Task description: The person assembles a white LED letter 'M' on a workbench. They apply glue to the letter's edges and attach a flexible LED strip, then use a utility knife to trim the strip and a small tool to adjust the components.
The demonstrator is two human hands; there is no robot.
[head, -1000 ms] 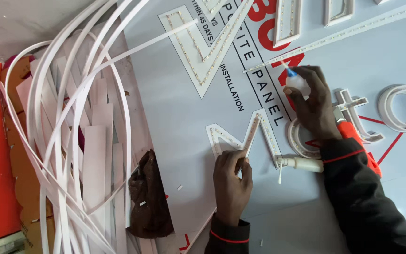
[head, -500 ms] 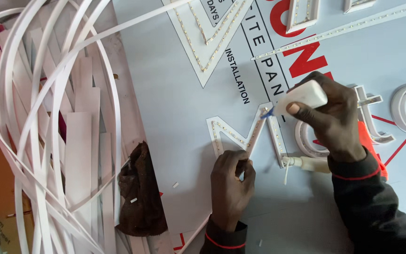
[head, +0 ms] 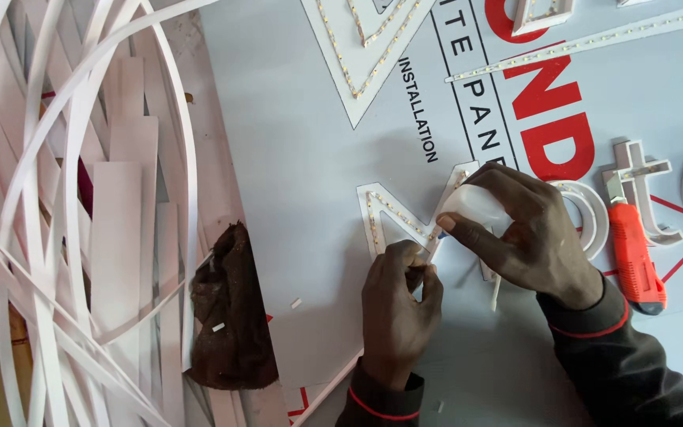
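Fingers (head: pixel 416 265) of the left hand (head: pixel 397 304) are pinched on the letter (head: pixel 389 215) lying on the panel (head: pixel 302 182), while a white bottle (head: pixel 472 207) is gripped in the right hand (head: pixel 523 233), its tip at the letter's wall. Gluing appears partway done; beyond, finished-looking letters (head: pixel 642 186) and a knife (head: pixel 634 257) lie.

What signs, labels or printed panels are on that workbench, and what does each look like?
Printed panel: large pale grey-blue sheet under everything, with black and red lettering and thin black lines.
Triangular sign letter: top centre, white, edged with dotted light strip.
Angular letter: centre, white, at the left hand.
Small white bottle: in the right hand; no label visible.
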